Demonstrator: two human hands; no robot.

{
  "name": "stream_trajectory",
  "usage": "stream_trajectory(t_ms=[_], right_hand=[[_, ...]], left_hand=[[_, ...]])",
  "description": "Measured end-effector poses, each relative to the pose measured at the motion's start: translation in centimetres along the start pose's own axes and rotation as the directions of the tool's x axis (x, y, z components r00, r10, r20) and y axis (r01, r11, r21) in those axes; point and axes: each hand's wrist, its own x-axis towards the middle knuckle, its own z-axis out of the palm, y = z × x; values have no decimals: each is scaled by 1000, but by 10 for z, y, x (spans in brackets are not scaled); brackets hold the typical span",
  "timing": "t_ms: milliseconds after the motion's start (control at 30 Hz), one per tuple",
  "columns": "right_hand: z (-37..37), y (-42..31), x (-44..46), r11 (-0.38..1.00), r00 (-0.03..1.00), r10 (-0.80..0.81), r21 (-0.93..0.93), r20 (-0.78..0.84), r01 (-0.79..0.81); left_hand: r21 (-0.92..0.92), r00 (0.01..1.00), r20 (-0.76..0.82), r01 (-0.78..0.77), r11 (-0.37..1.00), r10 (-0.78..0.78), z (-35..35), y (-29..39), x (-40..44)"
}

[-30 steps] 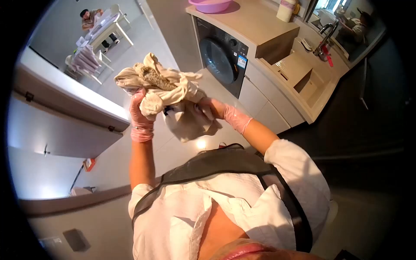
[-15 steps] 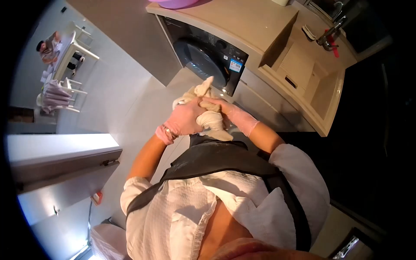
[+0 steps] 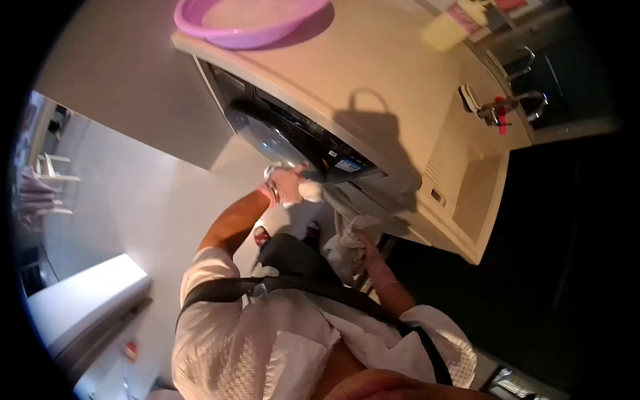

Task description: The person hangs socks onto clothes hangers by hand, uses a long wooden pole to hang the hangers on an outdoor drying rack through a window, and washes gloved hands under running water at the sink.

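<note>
My left hand (image 3: 288, 185), in a thin pink glove, is in front of the front-loading washing machine (image 3: 287, 127). Its fingers are closed on a bunched cream cloth (image 3: 311, 192). Lower and to the right, my right hand (image 3: 371, 252), also gloved, grips a crumpled greyish-white cloth (image 3: 344, 257). A grey stretch of fabric runs up from that bundle toward the left hand. Whether the two cloths are one piece I cannot tell. Blur hides some of the fingers.
Above the machine runs a beige counter (image 3: 360, 73) with a pink-purple basin (image 3: 247, 33). To the right are a sink (image 3: 477, 193), a faucet (image 3: 497, 113), a brush (image 3: 470, 99) and a pale yellow bottle (image 3: 453, 27). A white chair (image 3: 57, 167) stands far left.
My hands were together on the beige cloth bundle; now they are apart. The right hand has moved down toward my body with greyish-white cloth. The view has shifted, showing more of the basin.
</note>
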Motion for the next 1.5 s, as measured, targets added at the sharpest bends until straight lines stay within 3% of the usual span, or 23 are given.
stream_trajectory(t_ms=[33,100,233,333,400,500,567,633,700,767,833,900,967,1000,1033,1100,1167,1200,1267,1333,1400,1433,1500], right_hand=[[9,16,14,993,997,-29,-113,-75,20],[20,22,40,928,994,62,361,93,-92],[14,-16,78,995,1000,21,97,8,-22],[-5,-32,145,960,993,79,262,89,-100],[-23,-30,202,995,998,50,89,-46,-46],[-14,-69,184,944,957,-240,-191,165,270],[13,-100,164,897,974,-218,-382,57,223],[11,-87,188,650,808,-575,-527,130,548],[29,-98,177,464,722,-679,-684,133,563],[29,-102,165,368,709,-696,-788,118,493],[29,-103,149,356,678,-730,-796,90,489],[27,-96,149,153,667,-744,-962,38,225],[32,-77,157,119,548,-833,-944,74,307],[38,-70,163,84,420,-903,-925,87,371],[49,-73,163,80,417,-904,-919,97,387],[72,-85,153,382,434,-892,-729,-129,569],[66,-54,205,371,435,-898,-628,-57,684],[79,-41,221,744,727,-667,-191,-161,640],[125,-42,226,993,993,-119,2,0,119],[171,-31,234,946,996,87,-313,14,-79],[184,4,270,948,991,135,-290,4,-128],[187,20,293,944,975,224,-248,-3,-218],[215,31,361,978,987,161,-135,17,-157]], left_hand=[[20,992,102,78,997,-79,25,-30,6],[321,968,186,104,941,-171,6,-32,15],[174,999,-35,38,984,-32,45,-56,41],[157,970,-190,-123,980,152,78,-60,71],[103,898,-411,-123,987,155,102,-83,95],[28,954,-284,106,994,-94,92,-55,105],[82,947,-305,130,988,-99,106,-63,121],[106,956,-263,164,981,-131,110,-69,131],[123,964,-229,169,978,-138,98,-68,119],[140,881,-446,-101,985,154,95,-65,101],[174,937,-342,142,974,-75,76,-49,73],[208,947,-317,6,978,61,91,-73,37],[302,931,-305,-105,948,200,76,-86,-12],[330,960,-241,-55,942,141,74,-93,-32],[155,977,-96,203,967,-190,68,-87,-47],[122,997,-52,55,991,-49,64,-99,-71],[186,998,-69,12,983,1,40,-123,-92],[38,994,-37,108,993,-107,48,-155,-104],[121,999,-32,46,992,-42,50,-210,-120],[220,985,151,44,975,-78,47,-245,-117],[136,953,270,105,985,-139,42,-266,-112],[-50,987,118,118,992,-112,56,-282,-119],[8,982,141,124,992,-124,54,-305,-125]])
